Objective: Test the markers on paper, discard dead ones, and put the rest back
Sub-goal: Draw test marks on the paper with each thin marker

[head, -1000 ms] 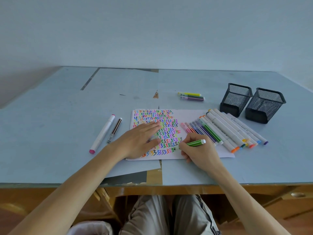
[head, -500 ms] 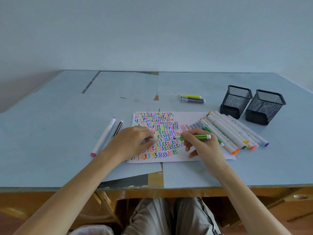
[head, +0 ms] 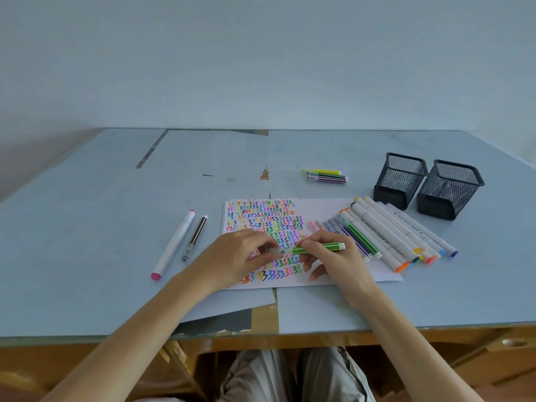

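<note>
Left hand (head: 237,256) now pinches clear cap (head: 275,250) | right hand (head: 333,256) grips green marker (head: 317,248) | holders' contents unseen

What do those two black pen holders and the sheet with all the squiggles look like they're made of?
The two pen holders look like black metal wire mesh: you can see through the fine grid walls, with solid rims and bases. Coated plastic can't be ruled out. The sheet looks like plain matte white paper, thin, flat and taking ink.

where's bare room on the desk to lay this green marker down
Bare desk lies left of the pink-tipped marker, and between the paper and the three markers behind it. Crowded: the row of markers on the paper's right, up to the two mesh cups.
</note>
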